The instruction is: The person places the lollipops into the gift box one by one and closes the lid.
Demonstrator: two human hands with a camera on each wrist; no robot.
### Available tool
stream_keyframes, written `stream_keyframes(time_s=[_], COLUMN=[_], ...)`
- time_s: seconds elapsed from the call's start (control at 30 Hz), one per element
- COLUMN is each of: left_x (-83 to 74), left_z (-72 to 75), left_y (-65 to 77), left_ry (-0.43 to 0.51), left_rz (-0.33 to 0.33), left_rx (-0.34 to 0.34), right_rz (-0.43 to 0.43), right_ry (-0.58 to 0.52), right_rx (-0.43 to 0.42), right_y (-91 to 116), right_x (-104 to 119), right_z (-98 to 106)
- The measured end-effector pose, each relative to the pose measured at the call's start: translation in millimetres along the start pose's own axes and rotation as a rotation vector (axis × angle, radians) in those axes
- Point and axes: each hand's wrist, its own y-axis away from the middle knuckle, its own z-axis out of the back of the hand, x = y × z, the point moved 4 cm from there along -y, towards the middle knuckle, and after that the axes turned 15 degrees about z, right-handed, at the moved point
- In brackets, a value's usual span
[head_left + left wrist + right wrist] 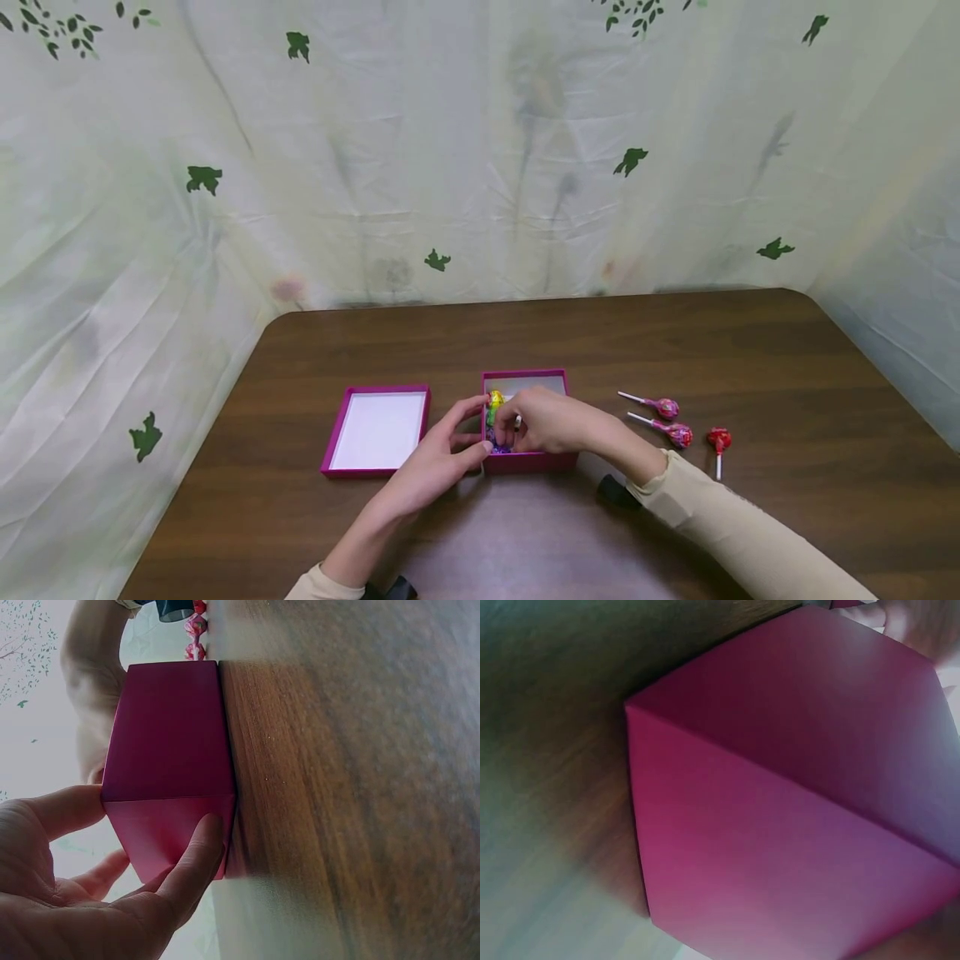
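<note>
My left hand (442, 450) rests against the left side of a magenta box (531, 462), its thumb at the near corner and its fingers on the side wall. In the left wrist view, one finger (199, 851) presses low on that wall. Inside the box is my right hand (546, 417), with curled fingers pinching a lollipop; just a bit of white stick (517, 422) shows there. Along the box's left wall lie wrapped sweets, a yellow one (496, 398) and a green one (491, 415), with blue-purple wrapping (498, 446) nearer me. The right wrist view shows mostly the box's outer walls (780, 847).
A magenta lid (377, 431) with a white inside lies left of the box. To the right are two pink-wrapped lollipops (666, 408) (678, 435) and a red one (718, 439). The brown table (300, 367) meets a patterned curtain (480, 150) behind.
</note>
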Motion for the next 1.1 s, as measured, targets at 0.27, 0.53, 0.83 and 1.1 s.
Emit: stream_keyframes(time_s=[0.27, 0.53, 0.83, 1.1], left_x=[0.8, 0.3, 0.4, 2.4], left_z=[-1.5, -1.7, -1.7, -0.4], left_y=[0.6, 0.2, -1.0, -4.0], left_ry=[0.007, 0.012, 0.009, -0.033], left_rz=[-0.01, -0.02, -0.018, 0.027], left_rx=[0.002, 0.008, 0.007, -0.005], right_rz=[-0.022, -0.026, -0.064, -0.103], right_ry=[-0.042, -0.067, -0.123, -0.092], right_rx=[-0.007, -0.046, -0.194, -0.354], right_y=[2.4, 4.7, 16.0, 46.0], right_x=[-0.7, -0.5, 4.0, 7.3], right_z=[-0.5, 1.1, 19.3, 53.5])
